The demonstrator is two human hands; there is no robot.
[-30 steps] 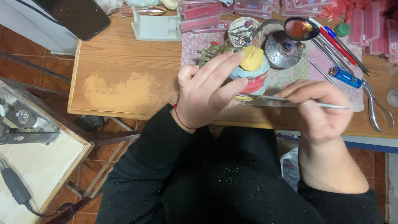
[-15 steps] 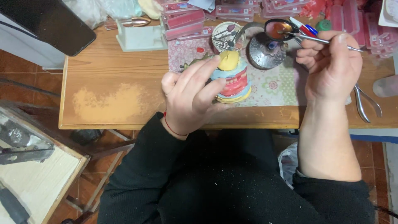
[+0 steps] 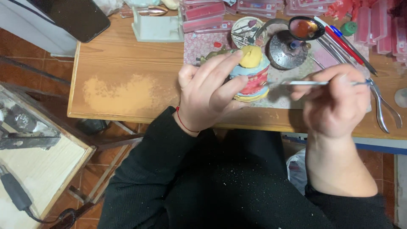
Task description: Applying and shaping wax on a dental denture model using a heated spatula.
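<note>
My left hand (image 3: pixel 210 91) grips a dental model (image 3: pixel 252 74) made of blue, yellow and red layers, holding it just above the wooden table's (image 3: pixel 118 63) front edge. My right hand (image 3: pixel 337 99) pinches a thin metal instrument (image 3: pixel 305 83) held level, with its tip pointing left at the model's red side. A small metal burner (image 3: pixel 285 48) and a spoon with reddish wax (image 3: pixel 306 29) stand just behind the model.
A patterned mat (image 3: pixel 203 42) lies under the work. Pliers (image 3: pixel 383 106) rest at the right. Pens and long tools (image 3: pixel 347 42) lie at the back right, pink boxes (image 3: pixel 203 10) along the rear, a dark phone (image 3: pixel 76 17) at the far left.
My right hand has come back from the spoon over the burner, bringing the instrument tip down to the model's side. My left hand has kept its hold on the model.
</note>
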